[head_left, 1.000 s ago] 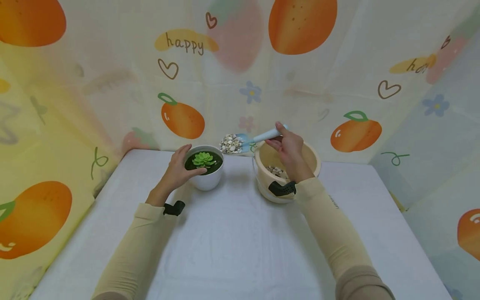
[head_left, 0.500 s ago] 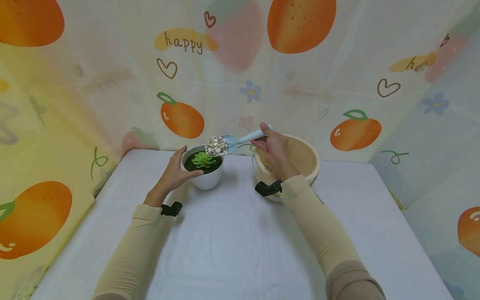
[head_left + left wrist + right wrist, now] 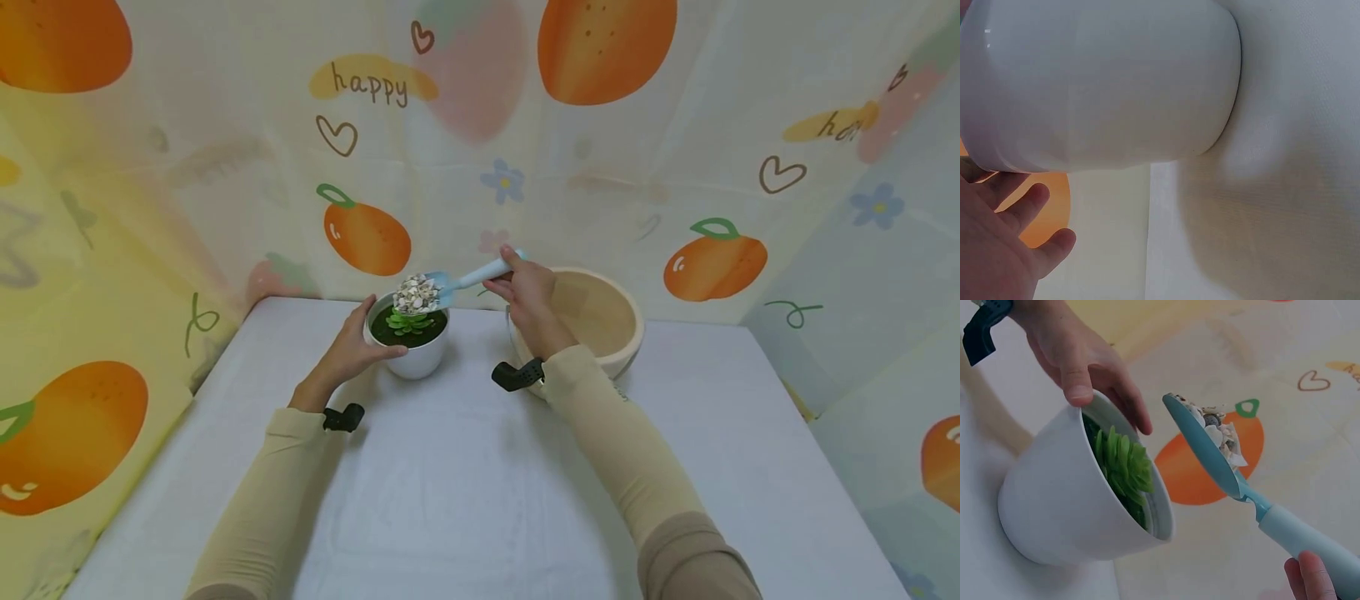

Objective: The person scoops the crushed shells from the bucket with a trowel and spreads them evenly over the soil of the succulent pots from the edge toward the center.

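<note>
A white flower pot [image 3: 418, 362] stands on the table with a green succulent [image 3: 409, 325] in dark soil. My left hand [image 3: 347, 347] grips its left side, thumb [image 3: 1076, 382] at the rim and fingers spread around the far side. In my right hand [image 3: 536, 302] I hold a light blue trowel [image 3: 483, 273] by the handle. Its scoop, heaped with pale and grey pebbles [image 3: 417, 294], is held over the succulent. The right wrist view shows the scoop [image 3: 1200, 447] above the pot's opening, apart from the rim.
A large beige pot [image 3: 600, 312] stands to the right, partly behind my right hand and forearm. A white cloth covers the table [image 3: 450, 475]. Behind it hangs a fruit-print curtain [image 3: 465, 192]. Each wrist wears a black camera mount [image 3: 345, 417].
My right hand has moved left with the loaded trowel, from beside the beige pot to over the succulent. The left hand has stayed at the white pot.
</note>
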`<state>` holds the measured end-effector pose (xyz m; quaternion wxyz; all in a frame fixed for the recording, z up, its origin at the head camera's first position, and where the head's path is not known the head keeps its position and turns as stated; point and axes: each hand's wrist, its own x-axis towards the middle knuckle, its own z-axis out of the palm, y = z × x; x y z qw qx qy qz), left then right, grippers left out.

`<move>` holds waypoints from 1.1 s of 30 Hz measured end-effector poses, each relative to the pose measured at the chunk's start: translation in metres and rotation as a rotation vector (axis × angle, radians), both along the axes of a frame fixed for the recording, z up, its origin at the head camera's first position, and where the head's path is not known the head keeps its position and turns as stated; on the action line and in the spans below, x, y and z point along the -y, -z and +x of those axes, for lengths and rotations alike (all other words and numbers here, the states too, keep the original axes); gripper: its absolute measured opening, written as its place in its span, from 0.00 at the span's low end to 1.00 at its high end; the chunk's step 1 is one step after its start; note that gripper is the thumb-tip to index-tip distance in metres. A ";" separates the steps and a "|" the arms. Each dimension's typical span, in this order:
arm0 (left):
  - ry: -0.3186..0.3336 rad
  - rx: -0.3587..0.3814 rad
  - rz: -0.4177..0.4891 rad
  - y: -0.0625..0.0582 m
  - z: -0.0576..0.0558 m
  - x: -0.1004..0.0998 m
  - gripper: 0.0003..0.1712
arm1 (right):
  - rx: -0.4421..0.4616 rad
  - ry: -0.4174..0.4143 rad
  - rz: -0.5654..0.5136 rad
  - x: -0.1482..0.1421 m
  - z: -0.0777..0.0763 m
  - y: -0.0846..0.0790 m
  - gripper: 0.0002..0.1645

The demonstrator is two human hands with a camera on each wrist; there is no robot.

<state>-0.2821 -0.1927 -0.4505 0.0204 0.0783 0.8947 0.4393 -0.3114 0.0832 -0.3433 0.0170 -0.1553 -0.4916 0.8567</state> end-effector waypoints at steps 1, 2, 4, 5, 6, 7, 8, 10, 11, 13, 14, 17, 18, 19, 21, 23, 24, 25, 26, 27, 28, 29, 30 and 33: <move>0.003 0.005 -0.003 0.000 0.000 0.000 0.68 | 0.001 -0.001 0.011 0.001 0.000 0.000 0.15; 0.004 0.010 -0.007 0.001 0.000 0.000 0.68 | 0.001 -0.002 0.019 0.002 0.000 0.001 0.16; 0.004 0.018 -0.013 0.001 0.000 0.000 0.68 | 0.002 -0.004 0.030 0.005 -0.001 0.001 0.17; 0.003 0.022 -0.015 0.001 0.000 0.000 0.69 | 0.001 -0.007 0.034 0.007 -0.001 0.001 0.17; 0.002 0.025 -0.013 0.002 -0.001 0.001 0.69 | 0.003 -0.008 0.039 0.008 -0.002 0.001 0.15; 0.001 0.028 -0.013 0.002 -0.001 0.001 0.69 | 0.004 -0.010 0.043 0.010 -0.002 0.001 0.14; 0.002 0.030 -0.013 0.002 -0.001 0.001 0.69 | 0.006 -0.011 0.046 0.011 -0.003 0.001 0.13; 0.004 0.032 -0.013 0.003 -0.002 0.001 0.69 | 0.014 -0.010 0.056 0.013 -0.003 0.002 0.12; 0.006 0.033 -0.010 0.003 -0.003 0.001 0.68 | 0.020 -0.009 0.063 0.014 -0.003 0.002 0.12; 0.009 0.031 -0.005 0.004 -0.003 0.001 0.68 | 0.031 -0.004 0.074 0.016 -0.003 0.002 0.12; 0.010 0.030 -0.003 0.004 -0.004 0.000 0.68 | 0.036 -0.003 0.080 0.016 -0.003 0.002 0.12; 0.010 0.028 0.009 0.005 -0.005 0.000 0.67 | 0.046 0.000 0.095 0.018 -0.003 0.003 0.13; 0.010 0.028 0.013 0.005 -0.005 0.000 0.68 | 0.048 0.002 0.100 0.018 -0.003 0.003 0.13; 0.013 0.029 0.016 0.006 -0.005 0.000 0.68 | 0.052 0.004 0.107 0.019 -0.004 0.003 0.13; 0.016 0.031 0.018 0.006 -0.005 0.000 0.68 | 0.059 0.010 0.116 0.020 -0.004 0.004 0.14; 0.014 0.029 0.023 0.007 -0.005 0.000 0.68 | 0.068 0.010 0.128 0.022 -0.004 0.005 0.15; 0.012 0.027 0.024 0.007 -0.005 0.001 0.67 | 0.074 0.007 0.137 0.024 -0.003 0.005 0.16; 0.010 0.026 0.025 0.006 -0.004 0.001 0.67 | 0.077 0.003 0.143 0.025 -0.003 0.006 0.17; 0.006 0.024 0.023 0.006 -0.004 0.001 0.67 | 0.078 0.000 0.148 0.026 -0.002 0.006 0.18; 0.003 0.022 0.024 0.006 -0.004 0.002 0.67 | 0.078 -0.003 0.155 0.028 -0.002 0.006 0.19; 0.002 0.022 0.024 0.005 -0.004 0.002 0.67 | 0.077 -0.006 0.160 0.029 -0.001 0.006 0.20; 0.002 0.024 0.023 0.004 -0.003 0.002 0.67 | 0.074 -0.007 0.166 0.030 -0.001 0.006 0.21; 0.004 0.025 0.022 0.004 -0.003 0.002 0.67 | 0.072 -0.007 0.170 0.030 0.000 0.006 0.22; 0.007 0.028 0.024 0.003 -0.003 0.002 0.67 | 0.064 -0.003 0.183 0.032 0.000 0.006 0.23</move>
